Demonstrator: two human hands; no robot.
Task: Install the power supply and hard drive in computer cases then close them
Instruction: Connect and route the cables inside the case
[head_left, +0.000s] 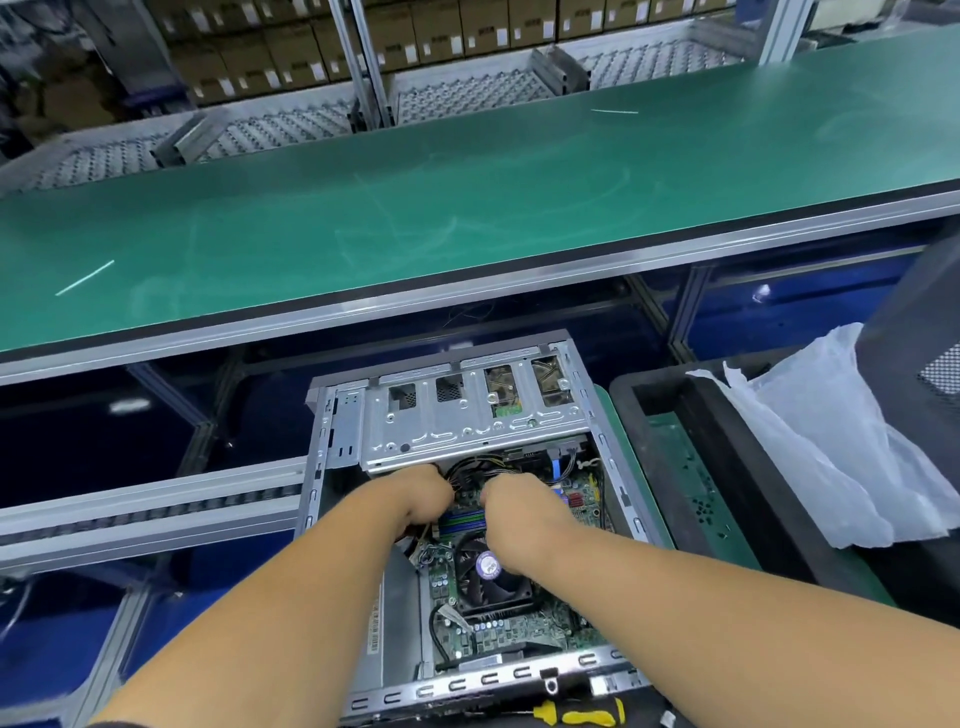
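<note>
An open computer case (332, 415) lies on its side below the green bench, its motherboard (519, 629) and CPU fan (491, 566) facing up. A silver drive cage (467, 421) fills its far end. The power supply (400, 623), a grey box with a label, sits at the case's left side. My left hand (415, 493) and my right hand (514, 504) are both inside the case just below the drive cage, fingers curled around a bundle of black cables (470, 470). My fingertips are hidden.
A long green bench top (467, 208) runs across above the case. A black tray (675, 441) with a crumpled white plastic bag (831, 441) stands to the right. A yellow-handled screwdriver (576, 714) lies at the case's near edge. Roller racks and cardboard boxes stand behind the bench.
</note>
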